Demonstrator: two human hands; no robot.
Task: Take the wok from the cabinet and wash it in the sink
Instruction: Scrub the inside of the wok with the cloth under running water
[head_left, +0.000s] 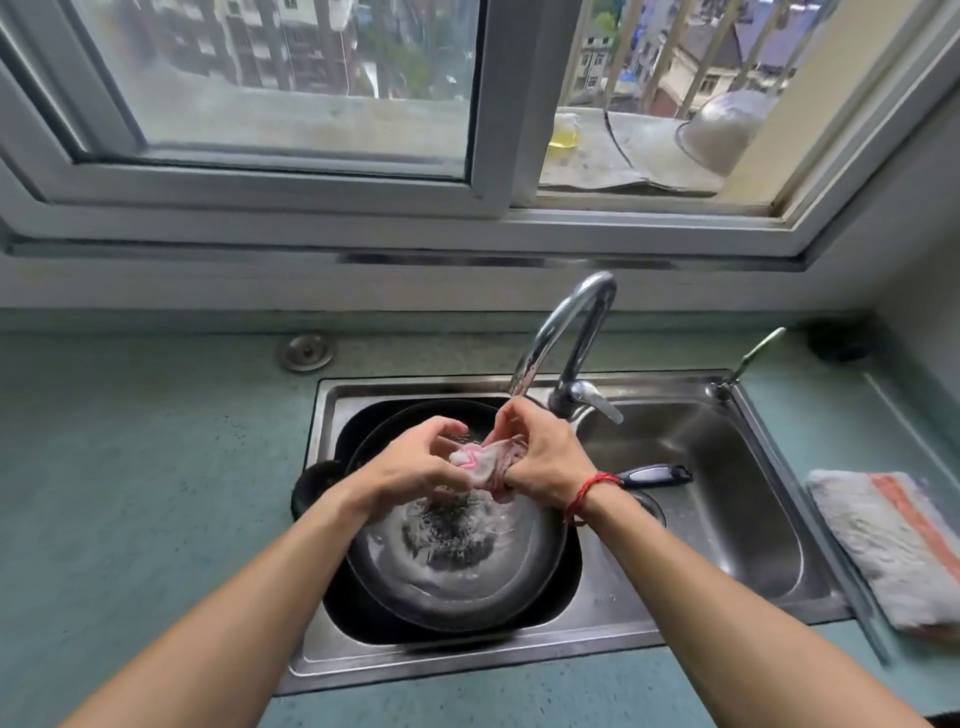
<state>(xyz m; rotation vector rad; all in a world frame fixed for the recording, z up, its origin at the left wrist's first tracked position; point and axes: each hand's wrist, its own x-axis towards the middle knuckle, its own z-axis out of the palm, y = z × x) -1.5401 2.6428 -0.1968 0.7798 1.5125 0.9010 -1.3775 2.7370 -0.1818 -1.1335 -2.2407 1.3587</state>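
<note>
There are two hands, the left hand (415, 462) and the right hand (540, 457), and together they grip one wet cloth (480, 462). One wok (457, 561) sits in one sink (727, 519) that has two basins. One tall faucet (566, 338) stands behind it, and one small tap (753, 356) at the corner. One folded towel (893, 545) lies on the counter. One red string (589, 491) is on the right wrist

Two bare forearms reach forward from the lower corners and converge at the centre. The left hand (415, 462) has curled fingers pinching inward. The right hand (540, 457) is clenched in a fist, knuckles up, with a red string bracelet (589, 491) around its wrist. Both hands grip one wet cloth (480, 462) between them.
</note>
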